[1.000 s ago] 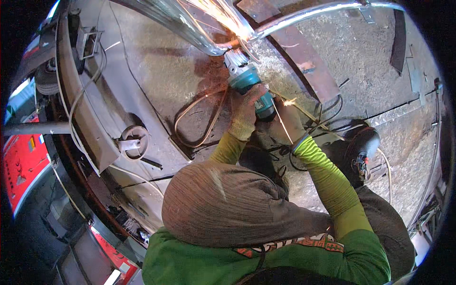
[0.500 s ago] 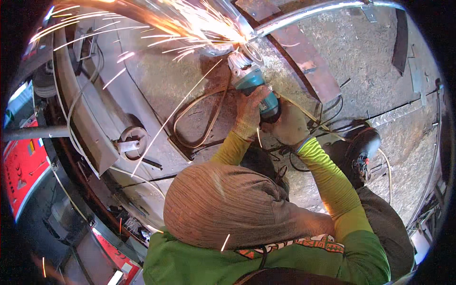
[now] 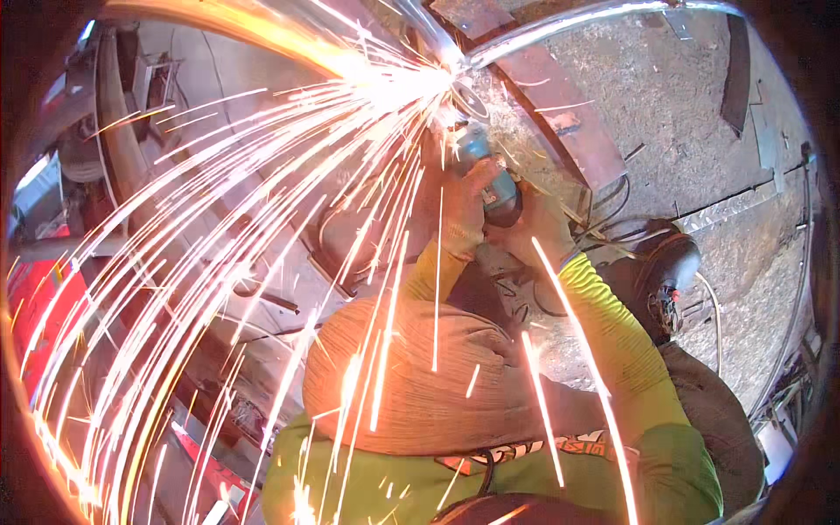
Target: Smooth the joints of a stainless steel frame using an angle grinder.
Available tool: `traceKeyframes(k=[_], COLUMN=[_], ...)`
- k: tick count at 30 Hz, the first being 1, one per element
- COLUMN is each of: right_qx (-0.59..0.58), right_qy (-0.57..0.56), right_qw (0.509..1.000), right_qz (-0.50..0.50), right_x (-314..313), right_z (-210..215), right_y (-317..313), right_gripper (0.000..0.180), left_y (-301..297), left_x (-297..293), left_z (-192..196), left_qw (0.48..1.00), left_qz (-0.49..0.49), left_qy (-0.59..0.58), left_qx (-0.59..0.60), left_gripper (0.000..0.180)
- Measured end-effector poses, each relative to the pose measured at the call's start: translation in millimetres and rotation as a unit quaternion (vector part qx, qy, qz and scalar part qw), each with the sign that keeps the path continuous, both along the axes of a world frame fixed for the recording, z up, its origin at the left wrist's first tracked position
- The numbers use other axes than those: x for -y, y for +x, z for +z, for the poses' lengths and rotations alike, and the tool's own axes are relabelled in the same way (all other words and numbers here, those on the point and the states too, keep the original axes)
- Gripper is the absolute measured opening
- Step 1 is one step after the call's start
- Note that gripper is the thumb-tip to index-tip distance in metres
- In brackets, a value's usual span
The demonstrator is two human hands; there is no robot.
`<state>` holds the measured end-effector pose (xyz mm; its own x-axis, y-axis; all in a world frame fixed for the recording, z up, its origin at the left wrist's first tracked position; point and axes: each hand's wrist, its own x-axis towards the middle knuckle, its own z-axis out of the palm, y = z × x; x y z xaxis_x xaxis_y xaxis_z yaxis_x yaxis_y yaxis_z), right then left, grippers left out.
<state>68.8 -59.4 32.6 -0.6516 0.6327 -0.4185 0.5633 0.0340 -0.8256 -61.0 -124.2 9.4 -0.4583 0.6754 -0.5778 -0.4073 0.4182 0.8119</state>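
A teal angle grinder is held in both my hands near the upper middle. My left hand, which looks gloved, wraps round the body behind the grinder's head. My right hand closes round its rear end. The disc meets shiny metal pipework where bright pieces join at the top. A white glare hides the exact contact point. Long sparks fan from there to the left and down, across my yellow-green sleeves and the brown cloth below.
A rusty flat plate lies right of the disc on the worn floor. Cables tangle beside my right hand, near a dark shoe. Sparks partly cover a long metal channel and red panels at left.
The spark stream has grown much denser and now sweeps down the left side and over my arms. The grinder's head has shifted slightly up and right; both hands keep their hold.
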Motion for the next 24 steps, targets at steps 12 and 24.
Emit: traceKeyframes(k=[12,24], right_qx=[-0.249,-0.133], right_qy=[0.085,0.013], right_qw=[0.965,0.991], right_qz=[-0.022,-0.008], right_x=[1,34], right_z=[-7,-12], right_y=[30,27], right_gripper=[0.071,0.062], left_y=[15,24], left_x=[39,19], left_z=[-48,34], left_qw=[0.981,0.972], left_qz=[-0.012,-0.171], left_qy=[0.14,0.103], left_qx=[0.131,-0.127], left_gripper=[0.042,0.032])
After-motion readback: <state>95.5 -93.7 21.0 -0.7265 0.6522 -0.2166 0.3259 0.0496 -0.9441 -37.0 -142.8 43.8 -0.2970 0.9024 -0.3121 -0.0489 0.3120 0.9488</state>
